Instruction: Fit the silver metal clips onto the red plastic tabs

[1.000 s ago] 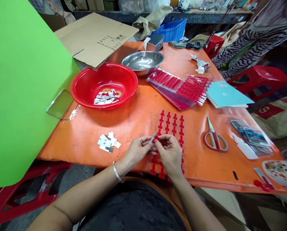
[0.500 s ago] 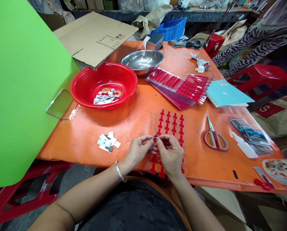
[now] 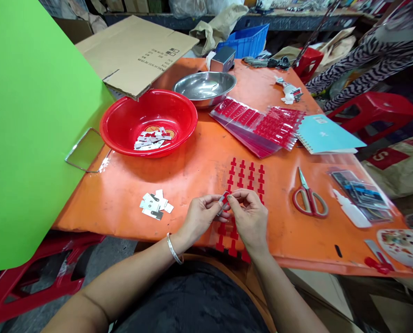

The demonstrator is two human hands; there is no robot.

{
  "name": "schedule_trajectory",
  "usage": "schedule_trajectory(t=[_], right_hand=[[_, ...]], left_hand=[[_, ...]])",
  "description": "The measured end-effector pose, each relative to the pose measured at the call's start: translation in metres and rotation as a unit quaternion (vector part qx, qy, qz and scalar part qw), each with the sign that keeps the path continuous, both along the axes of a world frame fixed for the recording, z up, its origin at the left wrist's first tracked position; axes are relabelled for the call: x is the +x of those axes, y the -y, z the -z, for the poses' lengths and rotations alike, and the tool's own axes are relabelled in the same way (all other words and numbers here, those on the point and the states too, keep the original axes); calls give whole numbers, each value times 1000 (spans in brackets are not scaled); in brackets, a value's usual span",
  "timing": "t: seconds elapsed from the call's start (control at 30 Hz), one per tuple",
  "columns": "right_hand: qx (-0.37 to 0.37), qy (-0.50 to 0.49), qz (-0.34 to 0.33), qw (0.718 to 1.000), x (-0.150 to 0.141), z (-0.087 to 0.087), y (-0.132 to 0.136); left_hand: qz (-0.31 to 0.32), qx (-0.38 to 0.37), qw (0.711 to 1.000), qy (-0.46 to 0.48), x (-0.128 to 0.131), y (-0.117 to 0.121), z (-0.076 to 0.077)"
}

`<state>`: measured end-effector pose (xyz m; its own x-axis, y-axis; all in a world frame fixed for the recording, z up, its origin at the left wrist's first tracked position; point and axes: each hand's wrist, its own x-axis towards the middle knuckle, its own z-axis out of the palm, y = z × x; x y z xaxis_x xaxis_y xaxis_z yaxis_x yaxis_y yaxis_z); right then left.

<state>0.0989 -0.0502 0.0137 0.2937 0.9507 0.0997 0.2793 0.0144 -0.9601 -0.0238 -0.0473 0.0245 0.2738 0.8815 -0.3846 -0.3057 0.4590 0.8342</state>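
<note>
Small red-patched piece [image 3: 224, 200]: between both hands, near side of orange table [image 3: 279, 231]; left hand [image 3: 201, 216]: fingers pinching it; right hand [image 3: 249, 217]: shifted slightly right, thumb and finger closed on its red part, handling apparently unfinished; loose white pieces [image 3: 157, 204]: left, unmoved

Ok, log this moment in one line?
left hand: gripping small piece | right hand: at its red patch | beneath: sheet of red shapes | leftward: loose white pieces | beyond: red basin
</note>
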Motion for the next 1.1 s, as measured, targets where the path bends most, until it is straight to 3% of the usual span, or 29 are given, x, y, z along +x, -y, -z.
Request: schedule_trajectory(t=[0.3, 0.6, 0.83, 1.0, 1.1], right_hand=[[-40, -68, -10, 997, -1, -4, 0], [-54, -246, 18, 968, -4, -4, -4], [-129, -298, -47, 945, -2, -1, -4], [-164, -312, -73, 933, -3, 0, -6], [-150, -253, -72, 953, -2, -3, -5]], left_hand=[[-9, 21, 1000, 8, 1, 3, 3], [-29, 29, 999, 20, 2, 6, -1], [-7, 45, 999, -2, 0, 8, 1], [44, 112, 988, -96, -23, -6, -1], [-19, 228, 946, -230, -62, -38, -19]])
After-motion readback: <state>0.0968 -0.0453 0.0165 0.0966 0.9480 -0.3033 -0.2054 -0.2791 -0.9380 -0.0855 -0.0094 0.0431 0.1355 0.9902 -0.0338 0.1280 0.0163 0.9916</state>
